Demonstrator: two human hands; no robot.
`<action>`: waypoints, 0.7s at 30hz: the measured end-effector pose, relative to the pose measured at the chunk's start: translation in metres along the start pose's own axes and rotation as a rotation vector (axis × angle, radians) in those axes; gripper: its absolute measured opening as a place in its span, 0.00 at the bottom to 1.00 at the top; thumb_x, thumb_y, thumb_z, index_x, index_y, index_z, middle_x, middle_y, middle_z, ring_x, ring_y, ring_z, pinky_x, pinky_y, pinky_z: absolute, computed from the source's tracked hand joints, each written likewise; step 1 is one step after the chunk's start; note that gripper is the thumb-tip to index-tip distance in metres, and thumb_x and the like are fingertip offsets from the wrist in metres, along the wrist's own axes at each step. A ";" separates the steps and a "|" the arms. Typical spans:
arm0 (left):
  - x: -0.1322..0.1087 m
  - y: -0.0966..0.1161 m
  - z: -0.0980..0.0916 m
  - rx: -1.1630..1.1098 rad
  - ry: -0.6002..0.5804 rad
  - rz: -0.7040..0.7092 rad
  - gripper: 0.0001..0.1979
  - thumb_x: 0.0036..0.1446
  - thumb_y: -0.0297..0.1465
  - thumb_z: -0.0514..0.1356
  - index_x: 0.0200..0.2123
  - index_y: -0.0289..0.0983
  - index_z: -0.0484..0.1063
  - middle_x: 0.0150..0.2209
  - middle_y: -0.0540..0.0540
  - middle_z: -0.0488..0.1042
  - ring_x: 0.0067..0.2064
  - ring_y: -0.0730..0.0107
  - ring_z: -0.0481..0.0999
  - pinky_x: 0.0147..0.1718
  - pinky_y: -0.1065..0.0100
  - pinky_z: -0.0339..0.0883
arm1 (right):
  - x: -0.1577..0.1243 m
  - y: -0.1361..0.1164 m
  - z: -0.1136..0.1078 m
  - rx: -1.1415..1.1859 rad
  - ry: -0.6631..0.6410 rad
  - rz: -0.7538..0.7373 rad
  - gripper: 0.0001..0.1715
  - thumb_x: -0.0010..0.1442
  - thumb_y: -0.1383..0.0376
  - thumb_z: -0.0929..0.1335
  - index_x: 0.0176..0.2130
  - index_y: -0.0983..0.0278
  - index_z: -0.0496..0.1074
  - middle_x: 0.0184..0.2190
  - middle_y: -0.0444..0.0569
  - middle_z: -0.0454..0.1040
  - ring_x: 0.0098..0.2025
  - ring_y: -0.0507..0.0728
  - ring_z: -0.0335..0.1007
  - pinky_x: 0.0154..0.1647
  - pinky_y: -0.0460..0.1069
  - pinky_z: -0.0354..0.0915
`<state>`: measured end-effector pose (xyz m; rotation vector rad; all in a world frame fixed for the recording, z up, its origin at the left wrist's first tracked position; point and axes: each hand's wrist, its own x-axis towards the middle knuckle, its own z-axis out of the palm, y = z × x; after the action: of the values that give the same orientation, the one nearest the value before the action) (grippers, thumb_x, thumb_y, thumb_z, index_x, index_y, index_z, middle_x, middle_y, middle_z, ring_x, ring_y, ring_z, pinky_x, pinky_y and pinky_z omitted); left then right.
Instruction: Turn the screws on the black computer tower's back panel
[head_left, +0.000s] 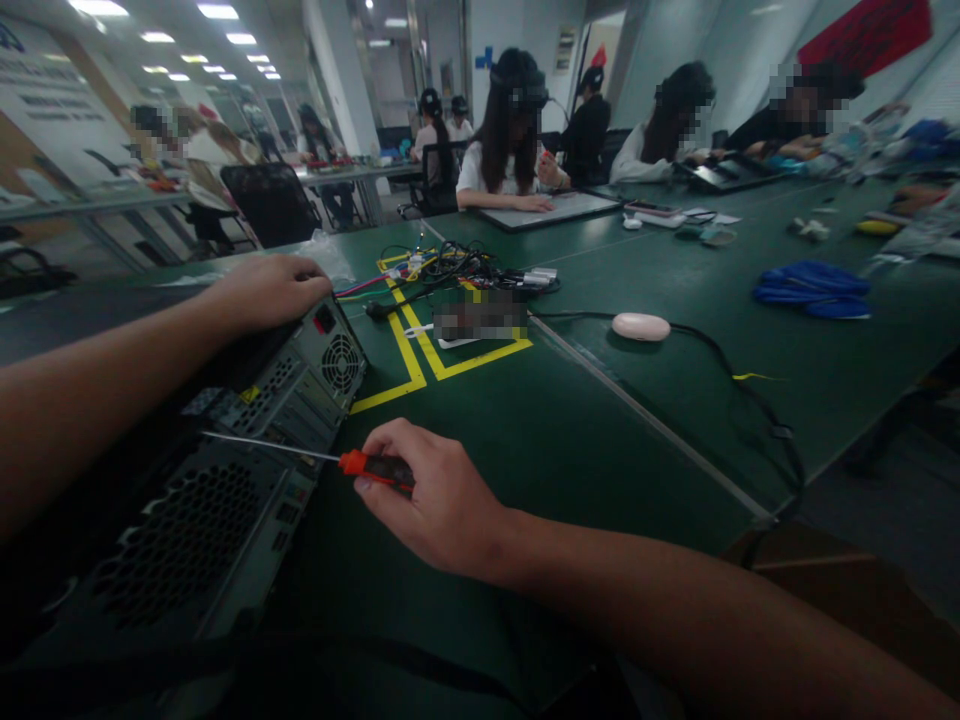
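Observation:
A dark desktop computer case [296, 375] lies at the left of the table, its metal rear panel with fan grille and honeycomb vent facing me. On the top of its far end rests my left hand [281, 290], fingers curled over the edge. My right hand [427, 490] is closed around the red-and-black handle of a screwdriver [366, 466]. The long thin shaft points left across the rear panel. Its tip reaches the panel's upper edge, but whether it sits in a screw is too small to tell.
Behind the case lies a tangle of cables [465, 265] by yellow tape marks [480, 360]. A pale oval object [641, 327] sits on a black cord to the right, and a blue bundle [810, 290] lies farther off. Several people work across the table.

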<state>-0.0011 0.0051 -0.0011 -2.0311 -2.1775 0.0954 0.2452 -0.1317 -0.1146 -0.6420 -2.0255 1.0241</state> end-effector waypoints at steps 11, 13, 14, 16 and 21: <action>0.001 -0.002 0.001 -0.031 -0.005 0.031 0.34 0.61 0.44 0.38 0.54 0.33 0.74 0.55 0.35 0.75 0.55 0.51 0.73 0.54 0.59 0.63 | 0.000 0.000 -0.001 -0.011 -0.002 -0.018 0.08 0.65 0.64 0.68 0.45 0.62 0.68 0.40 0.47 0.75 0.40 0.54 0.73 0.43 0.48 0.68; 0.001 -0.002 0.001 -0.033 -0.009 0.031 0.34 0.61 0.45 0.38 0.54 0.33 0.74 0.55 0.36 0.75 0.55 0.51 0.73 0.55 0.59 0.63 | 0.000 0.000 -0.001 -0.003 -0.006 -0.015 0.09 0.65 0.63 0.68 0.45 0.62 0.67 0.40 0.47 0.75 0.40 0.54 0.73 0.43 0.48 0.69; 0.002 -0.001 0.000 -0.034 -0.009 0.029 0.34 0.61 0.45 0.38 0.54 0.34 0.74 0.56 0.36 0.75 0.55 0.52 0.73 0.55 0.59 0.63 | 0.000 0.000 -0.001 -0.002 -0.007 -0.012 0.09 0.65 0.63 0.68 0.45 0.62 0.67 0.40 0.47 0.75 0.40 0.54 0.73 0.43 0.48 0.69; 0.001 -0.001 0.000 -0.031 -0.011 0.018 0.33 0.62 0.45 0.38 0.54 0.34 0.74 0.56 0.37 0.75 0.55 0.53 0.73 0.55 0.60 0.63 | 0.000 -0.001 -0.002 -0.006 -0.007 -0.007 0.09 0.65 0.63 0.68 0.45 0.62 0.67 0.40 0.47 0.75 0.40 0.54 0.73 0.43 0.48 0.69; -0.001 0.000 0.000 -0.039 0.004 0.007 0.32 0.61 0.46 0.41 0.54 0.36 0.74 0.57 0.40 0.75 0.55 0.54 0.73 0.55 0.62 0.63 | 0.000 -0.002 -0.002 -0.006 -0.005 -0.006 0.09 0.65 0.61 0.68 0.45 0.62 0.68 0.40 0.47 0.76 0.40 0.54 0.73 0.43 0.49 0.68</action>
<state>-0.0010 0.0040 -0.0014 -2.0577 -2.1863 0.0505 0.2473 -0.1319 -0.1123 -0.6362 -2.0341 1.0173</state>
